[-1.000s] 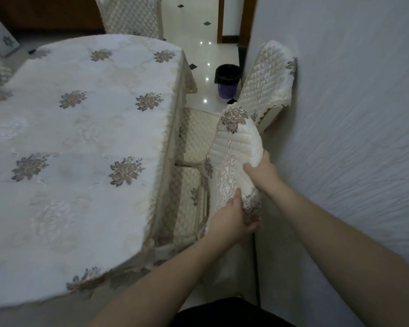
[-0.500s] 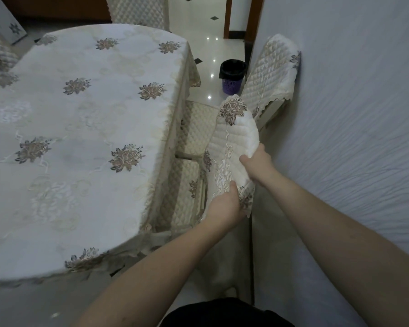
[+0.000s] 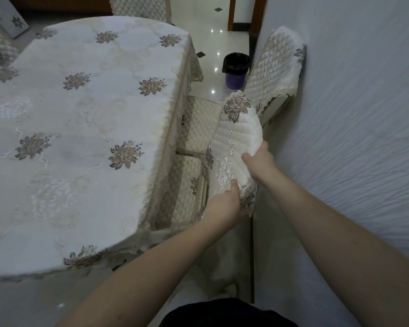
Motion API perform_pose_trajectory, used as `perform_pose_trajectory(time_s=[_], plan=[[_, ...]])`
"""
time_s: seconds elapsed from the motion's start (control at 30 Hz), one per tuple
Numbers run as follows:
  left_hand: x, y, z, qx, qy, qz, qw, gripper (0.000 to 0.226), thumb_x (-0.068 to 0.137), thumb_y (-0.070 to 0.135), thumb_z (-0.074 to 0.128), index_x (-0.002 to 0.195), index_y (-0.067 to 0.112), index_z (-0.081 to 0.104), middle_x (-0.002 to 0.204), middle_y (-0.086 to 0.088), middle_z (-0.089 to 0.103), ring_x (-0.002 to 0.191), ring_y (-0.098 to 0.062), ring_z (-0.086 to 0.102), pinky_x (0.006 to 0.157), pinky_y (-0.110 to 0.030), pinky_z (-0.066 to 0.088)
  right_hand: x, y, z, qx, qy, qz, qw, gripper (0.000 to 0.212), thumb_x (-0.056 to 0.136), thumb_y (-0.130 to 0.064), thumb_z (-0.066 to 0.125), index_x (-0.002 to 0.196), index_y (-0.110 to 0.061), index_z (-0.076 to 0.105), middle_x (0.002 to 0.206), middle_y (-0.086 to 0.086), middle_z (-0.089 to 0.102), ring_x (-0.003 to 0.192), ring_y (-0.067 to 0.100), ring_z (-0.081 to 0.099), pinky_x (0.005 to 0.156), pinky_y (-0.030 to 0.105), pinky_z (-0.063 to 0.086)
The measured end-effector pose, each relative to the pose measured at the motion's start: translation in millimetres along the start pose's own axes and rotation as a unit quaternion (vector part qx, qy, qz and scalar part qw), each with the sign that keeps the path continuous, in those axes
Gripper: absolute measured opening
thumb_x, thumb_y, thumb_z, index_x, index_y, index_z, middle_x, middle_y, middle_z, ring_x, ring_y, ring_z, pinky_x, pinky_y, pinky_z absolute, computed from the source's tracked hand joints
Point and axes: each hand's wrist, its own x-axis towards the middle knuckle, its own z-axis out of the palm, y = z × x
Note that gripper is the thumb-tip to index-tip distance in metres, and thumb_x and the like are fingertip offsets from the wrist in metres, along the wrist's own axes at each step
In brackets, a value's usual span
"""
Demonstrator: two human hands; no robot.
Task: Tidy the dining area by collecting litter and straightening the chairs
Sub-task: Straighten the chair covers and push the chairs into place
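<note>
The near chair's backrest point(image 3: 240, 135), in a quilted cream cover with brown embroidered flowers, stands between the table and the right wall. My left hand point(image 3: 224, 206) grips the cover's lower lace edge. My right hand point(image 3: 257, 161) grips the backrest's right side a little higher. The chair's quilted seat point(image 3: 187, 185) is tucked partly under the tablecloth. A second covered chair point(image 3: 274, 69) stands farther along, its back against the wall.
The oval table point(image 3: 85, 128) with a flowered cream cloth fills the left. A purple bin point(image 3: 235, 72) with a black liner stands on the glossy tiled floor beyond the chairs. A grey textured wall point(image 3: 354, 138) runs close on the right. Another chair point(image 3: 139, 7) is at the table's far end.
Both hands keep their hold on the near chair's back, which has shifted slightly up and right in view; the view has crept forward and the right hand has slid a little lower.
</note>
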Motion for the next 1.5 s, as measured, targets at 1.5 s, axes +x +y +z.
perform_pose_trajectory(time_s=[1.5], plan=[[-16, -14, -2, -0.014, 0.001, 0.021, 1.000, 0.090, 0.087, 0.055, 0.056, 0.151, 0.014, 0.008, 0.130, -0.013, 0.054, 0.110, -0.033, 0.058, 0.079, -0.042, 0.047, -42, 10, 4, -0.022, -0.014, -0.007, 1.000, 0.092, 0.088, -0.043, 0.059, 0.151, -0.014, -0.001, 0.149, 0.020, 0.033, 0.127, 0.039, 0.044, 0.098, 0.043, 0.042]])
